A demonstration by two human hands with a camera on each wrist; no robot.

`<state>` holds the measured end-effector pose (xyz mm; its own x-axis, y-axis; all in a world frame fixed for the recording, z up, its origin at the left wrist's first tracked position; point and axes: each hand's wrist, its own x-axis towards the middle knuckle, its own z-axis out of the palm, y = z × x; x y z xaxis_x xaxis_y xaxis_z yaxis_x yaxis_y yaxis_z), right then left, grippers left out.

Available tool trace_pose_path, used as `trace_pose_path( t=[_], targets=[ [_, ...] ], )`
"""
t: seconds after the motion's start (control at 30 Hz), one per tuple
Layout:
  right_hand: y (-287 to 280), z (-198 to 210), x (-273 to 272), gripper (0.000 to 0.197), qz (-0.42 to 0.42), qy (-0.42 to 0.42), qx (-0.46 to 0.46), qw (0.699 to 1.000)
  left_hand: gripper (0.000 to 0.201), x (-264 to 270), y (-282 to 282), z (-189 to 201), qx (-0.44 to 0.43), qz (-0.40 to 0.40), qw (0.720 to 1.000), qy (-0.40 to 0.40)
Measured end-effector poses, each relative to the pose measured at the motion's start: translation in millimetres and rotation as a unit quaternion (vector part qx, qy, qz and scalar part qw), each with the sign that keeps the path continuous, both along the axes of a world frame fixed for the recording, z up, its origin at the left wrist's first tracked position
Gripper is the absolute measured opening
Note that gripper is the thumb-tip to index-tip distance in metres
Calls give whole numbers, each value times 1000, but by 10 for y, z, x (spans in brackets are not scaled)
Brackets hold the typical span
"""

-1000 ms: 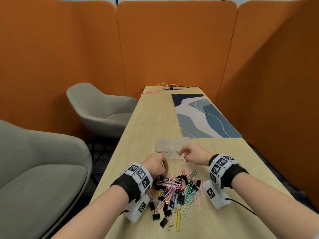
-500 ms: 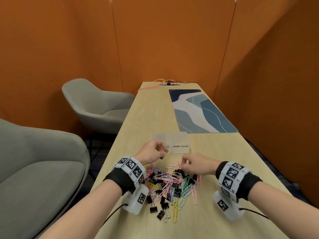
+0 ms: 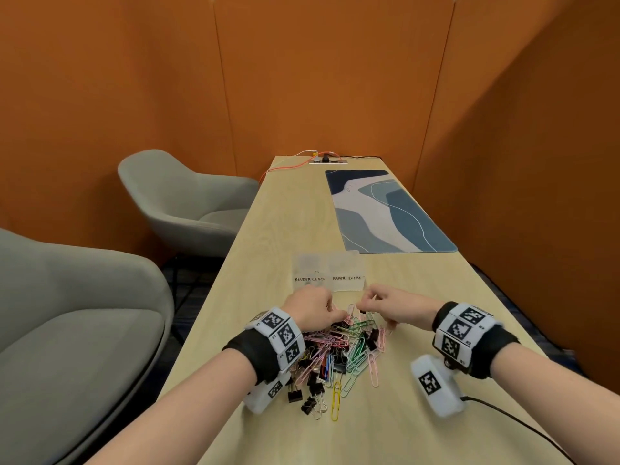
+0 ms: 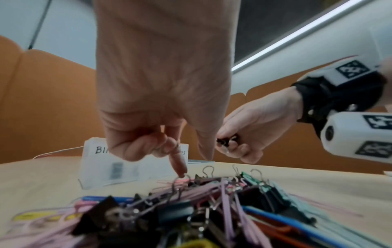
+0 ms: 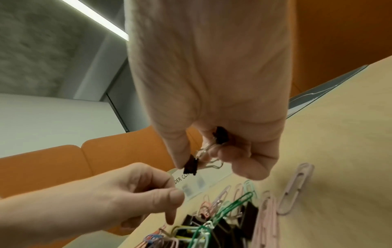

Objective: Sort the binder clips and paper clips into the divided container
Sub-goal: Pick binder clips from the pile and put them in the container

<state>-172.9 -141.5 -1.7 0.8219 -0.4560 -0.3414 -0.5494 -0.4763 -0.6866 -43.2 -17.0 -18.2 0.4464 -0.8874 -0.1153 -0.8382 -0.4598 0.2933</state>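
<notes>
A mixed pile of coloured paper clips and black binder clips [image 3: 342, 347] lies on the wooden table between my hands. Just beyond it stands the clear divided container [image 3: 328, 263], labelled BINDER CLIPS on the left and PAPER CLIPS on the right. My left hand [image 3: 330, 310] is at the pile's far left edge. In the left wrist view its index fingertip [image 4: 182, 173] touches a binder clip's wire handle, thumb apart, other fingers curled. My right hand [image 5: 195, 161] hovers over the pile's far right edge. It pinches a black binder clip [image 5: 191, 166] and keeps another [image 5: 220, 135] in its curled fingers.
A blue patterned desk mat [image 3: 385, 213] lies further along the table on the right. A power socket with cables [image 3: 325, 160] sits at the far end. Two grey chairs [image 3: 188, 196] stand left of the table. Orange partitions enclose the space. A black cable [image 3: 503, 411] trails from my right wrist.
My left hand came back from the binder clips compartment to the pile. My right hand went from the container down to the pile and now holds black binder clips above it.
</notes>
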Motion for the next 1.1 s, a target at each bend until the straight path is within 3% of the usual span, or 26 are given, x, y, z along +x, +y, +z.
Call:
trace_pose_path(
  t=[0.23,0.33,0.43,0.67,0.83,0.97,1.1],
  targets=[
    [-51,-33,-150,28,13,14,-51,999,55,-94,-123,-31,83,44,995,42],
    [-33,-37,-201,22,9,7,-19,1000,33,-85,-137,-22,83,55,993,66],
    [-46,-58,-226,6,-15,-16,-11,1000,35,-38,-125,-19,74,64,991,93],
    [-19,-110,-215,17,98,25,-176,979,20,78,-41,30,72,9,990,120],
    [50,-163,-199,20,157,53,-252,954,35,62,-37,19,17,19,998,61],
    [110,-174,-214,20,189,86,-313,927,28,-11,-105,-63,-1,4,1000,-5],
    [124,-156,-193,15,193,93,-310,926,28,-34,-154,-87,0,-10,1000,-16]
  ],
)
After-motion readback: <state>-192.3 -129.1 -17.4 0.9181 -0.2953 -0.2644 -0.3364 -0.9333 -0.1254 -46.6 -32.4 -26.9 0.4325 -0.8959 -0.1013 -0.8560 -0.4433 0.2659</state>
